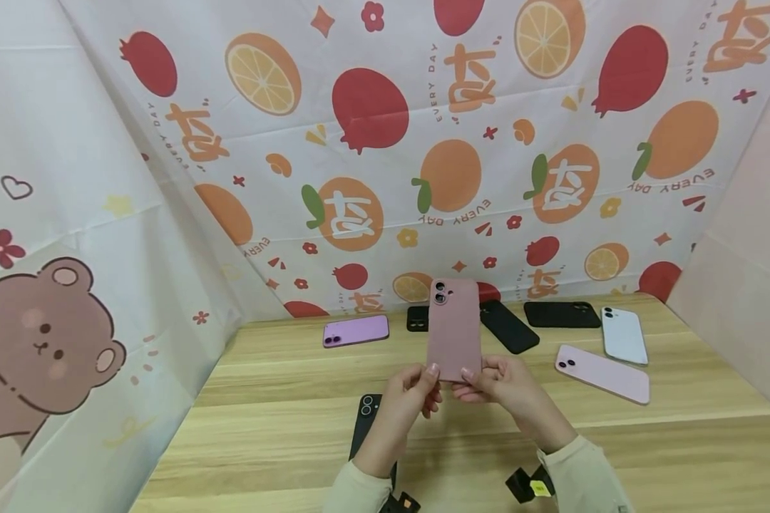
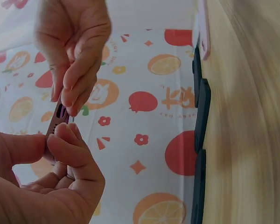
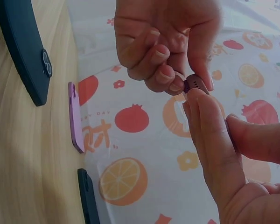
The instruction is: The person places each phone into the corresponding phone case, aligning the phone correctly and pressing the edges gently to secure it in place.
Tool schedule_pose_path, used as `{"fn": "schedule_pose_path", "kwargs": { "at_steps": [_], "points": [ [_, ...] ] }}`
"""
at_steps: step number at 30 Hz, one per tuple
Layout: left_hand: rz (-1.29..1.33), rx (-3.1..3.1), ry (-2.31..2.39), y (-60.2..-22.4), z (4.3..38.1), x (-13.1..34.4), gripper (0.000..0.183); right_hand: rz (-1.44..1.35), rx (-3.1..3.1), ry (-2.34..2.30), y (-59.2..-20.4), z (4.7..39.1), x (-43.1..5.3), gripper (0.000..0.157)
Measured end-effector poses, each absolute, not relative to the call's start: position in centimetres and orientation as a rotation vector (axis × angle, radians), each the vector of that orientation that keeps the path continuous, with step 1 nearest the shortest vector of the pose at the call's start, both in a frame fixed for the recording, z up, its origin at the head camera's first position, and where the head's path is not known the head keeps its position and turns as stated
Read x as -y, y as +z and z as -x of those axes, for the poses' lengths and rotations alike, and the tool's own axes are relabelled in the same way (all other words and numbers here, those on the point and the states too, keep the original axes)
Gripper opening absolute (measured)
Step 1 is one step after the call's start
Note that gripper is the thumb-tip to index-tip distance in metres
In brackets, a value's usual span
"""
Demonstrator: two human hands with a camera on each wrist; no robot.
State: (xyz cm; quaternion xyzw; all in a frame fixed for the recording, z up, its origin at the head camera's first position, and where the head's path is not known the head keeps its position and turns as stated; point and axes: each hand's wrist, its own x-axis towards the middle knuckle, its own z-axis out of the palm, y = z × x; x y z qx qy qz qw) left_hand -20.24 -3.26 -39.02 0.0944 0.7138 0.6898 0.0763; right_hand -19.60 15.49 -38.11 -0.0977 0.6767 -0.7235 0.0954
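Note:
A phone in a dusty pink case (image 1: 454, 328) stands nearly upright above the table, its back and two camera lenses facing the head camera. My left hand (image 1: 404, 406) pinches its lower left corner, thumb on the back. At the lower right corner my right hand (image 1: 520, 395) pinches it in the same way. Port and speaker cutouts show along the bottom edge of the pink-cased phone (image 2: 51, 128) in the left wrist view, with a bit of purple inside. The phone's screen side is hidden from the head camera.
On the wooden table (image 1: 269, 427) lie a purple phone (image 1: 356, 332), several black phones or cases (image 1: 510, 328), a white phone (image 1: 624, 335) and a pale pink phone (image 1: 603, 374). Another black one (image 1: 363, 420) is partly under my left forearm. Fruit-print cloth (image 1: 398, 171) hangs behind.

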Motion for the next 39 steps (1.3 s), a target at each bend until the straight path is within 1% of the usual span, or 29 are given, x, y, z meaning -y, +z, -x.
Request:
{"fn": "schedule_pose_path", "kwargs": {
  "at_steps": [6,11,16,24,27,30,33,36,39],
  "points": [
    [-0.283,-1.985,2.148,-38.9,20.4,3.4,0.032,0.307,-1.921,-2.15,-38.3,19.7,-15.7,0.039],
    [-0.335,-1.976,2.13,-38.8,20.5,3.4,0.033,0.304,-1.928,-2.147,-38.4,19.9,-15.8,0.039],
    [-0.36,-1.983,2.138,-38.4,20.6,3.7,0.031,0.3,-1.947,-2.142,-38.2,19.9,-15.8,0.041],
    [-0.29,-1.887,2.337,-38.0,21.0,4.2,0.039,0.327,-1.95,-2.114,-37.6,19.5,-15.7,0.047],
    [-0.268,-1.876,2.39,-37.9,21.0,4.4,0.041,0.359,-1.969,-2.089,-37.5,19.4,-15.4,0.046],
    [-0.25,-1.895,2.415,-37.8,21.0,4.4,0.036,0.407,-1.994,-2.047,-37.5,19.3,-15.3,0.041],
    [-0.243,-1.899,2.444,-37.8,20.9,4.4,0.028,0.431,-2.01,-1.999,-37.5,19.2,-15.4,0.039],
    [-0.233,-1.9,2.451,-37.9,20.7,4.3,0.022,0.376,-2.062,-1.997,-37.5,19.4,-15.7,0.047],
    [-0.244,-1.899,2.437,-38.0,20.6,4.2,0.021,0.255,-2.131,-2.094,-37.3,19.4,-15.7,0.05]
  ]
}}
